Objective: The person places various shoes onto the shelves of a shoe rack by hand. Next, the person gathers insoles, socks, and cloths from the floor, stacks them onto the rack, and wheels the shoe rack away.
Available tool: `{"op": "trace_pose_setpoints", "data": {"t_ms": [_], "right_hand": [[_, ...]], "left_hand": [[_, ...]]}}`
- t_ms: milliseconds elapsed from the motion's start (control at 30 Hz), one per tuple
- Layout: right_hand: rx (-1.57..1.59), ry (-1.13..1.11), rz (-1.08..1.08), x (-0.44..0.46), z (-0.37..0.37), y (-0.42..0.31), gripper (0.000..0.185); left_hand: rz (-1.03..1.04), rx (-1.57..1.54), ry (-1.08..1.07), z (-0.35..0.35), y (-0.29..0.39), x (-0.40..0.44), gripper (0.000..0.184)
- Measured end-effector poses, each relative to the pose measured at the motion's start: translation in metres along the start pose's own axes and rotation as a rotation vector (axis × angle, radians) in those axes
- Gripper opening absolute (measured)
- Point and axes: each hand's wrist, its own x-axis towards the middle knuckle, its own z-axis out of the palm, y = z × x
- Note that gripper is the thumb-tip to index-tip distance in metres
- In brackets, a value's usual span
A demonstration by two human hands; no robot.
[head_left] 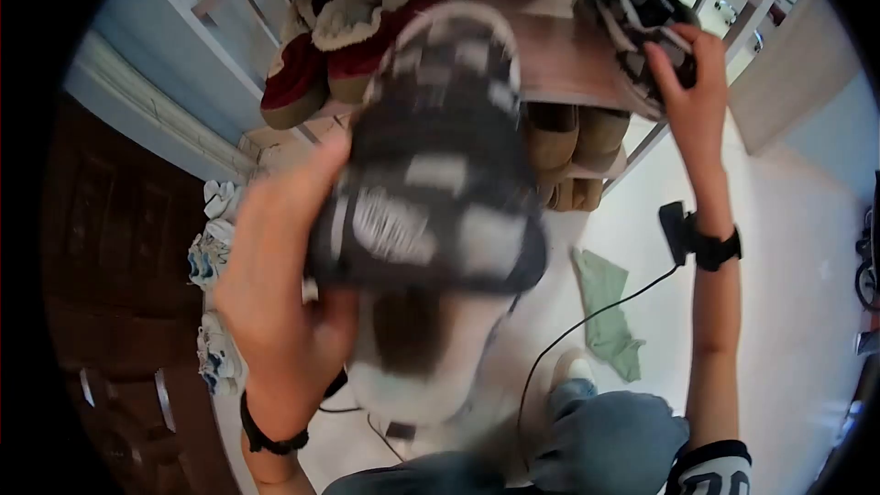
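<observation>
My left hand [284, 284] grips a black-and-grey checkered sneaker [431, 174], held up close to the camera and blurred, with a pale oval label on its upper. At the right end of the rack's upper shelf [573, 60], my right hand [692, 73] has its thumb and fingers closed on a black, grey and white shoe [632, 14]. To the left on the same shelf stand red slippers [353, 60] with cream fleece lining, partly hidden by the sneaker. A black band with a small box and cable [674, 234] sits at my right wrist.
Brown shoes [600, 137] stand on the lower level. White shoes [218, 353] line the floor by the dark wooden door [119, 247]. A green cloth [605, 312] lies on the white floor. The black cable [568, 335] hangs down from my right wrist.
</observation>
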Motion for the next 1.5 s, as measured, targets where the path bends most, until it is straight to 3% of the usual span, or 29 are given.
{"op": "trace_pose_setpoints", "data": {"t_ms": [67, 100, 233, 367, 500, 767, 833, 900, 967, 1033, 1100, 1167, 1233, 1300, 1333, 1367, 1400, 1433, 1500], "right_hand": [[0.006, 0.015, -0.029, 0.0, 0.001, 0.0, 0.025], [0.016, 0.027, -0.035, 0.0, 0.002, 0.0, 0.025], [0.16, 0.092, 0.022, -0.003, 0.009, 0.005, 0.014], [0.395, 0.133, 0.256, -0.006, 0.008, -0.003, 0.015], [0.298, 0.147, 0.276, -0.007, 0.011, -0.006, 0.01], [0.18, 0.216, 0.191, -0.005, 0.027, -0.015, 0.015], [0.202, 0.205, 0.203, -0.005, 0.023, -0.014, 0.016], [0.21, 0.146, 0.224, -0.002, 0.021, -0.017, 0.018], [0.218, 0.144, 0.225, -0.001, 0.026, -0.014, 0.021], [0.289, 0.124, 0.297, -0.001, 0.029, -0.016, 0.021], [0.265, 0.079, 0.28, 0.0, 0.027, -0.015, 0.021], [0.254, 0.071, 0.288, -0.003, 0.029, -0.013, 0.02], [0.361, 0.101, 0.253, -0.014, 0.03, -0.004, 0.023], [0.252, 0.151, 0.237, -0.021, 0.026, -0.011, 0.027], [0.226, 0.219, 0.127, -0.024, 0.024, -0.022, 0.027], [0.297, 0.273, 0.072, -0.032, 0.025, -0.027, 0.028], [0.308, 0.224, -0.02, -0.042, 0.024, -0.033, 0.03], [0.321, 0.171, -0.113, -0.051, 0.021, -0.041, 0.031], [0.381, -0.056, -0.224, -0.075, 0.024, -0.056, 0.035]], "left_hand": [[0.082, 0.011, 0.065, 0.01, -0.002, 0.031, 0.043], [0.0, -0.018, 0.099, 0.019, 0.003, 0.043, 0.042], [0.002, 0.008, 0.268, 0.085, 0.001, 0.08, 0.035], [-0.024, 0.065, 0.208, 0.137, -0.025, 0.115, 0.029], [-0.06, 0.189, 0.094, 0.168, -0.043, 0.151, 0.039], [0.043, -0.154, 0.173, 0.173, -0.066, 0.15, 0.042], [-0.053, -0.449, 0.057, 0.159, -0.076, 0.137, 0.043], [-0.285, -0.853, 0.001, 0.131, -0.068, 0.112, 0.037], [-0.117, -0.701, -0.08, 0.101, -0.07, 0.078, 0.031], [-0.28, -0.511, -0.518, 0.052, -0.073, 0.047, 0.027], [-0.498, -0.507, -0.695, 0.019, -0.093, 0.009, 0.026], [-0.697, -0.213, -0.795, -0.015, -0.11, -0.032, 0.026], [-0.814, 0.026, -0.901, -0.04, -0.144, -0.105, 0.027], [-0.858, 0.325, -1.047, -0.059, -0.178, -0.19, 0.029], [-0.884, 0.334, -1.045, -0.062, -0.187, -0.223, 0.029], [-1.036, 0.319, -1.073, -0.063, -0.195, -0.252, 0.03], [-1.187, 0.297, -1.11, -0.062, -0.198, -0.278, 0.032], [-1.206, 0.278, -1.135, -0.057, -0.199, -0.305, 0.032], [-1.183, 0.3, -0.95, -0.043, -0.197, -0.334, 0.033]]}}
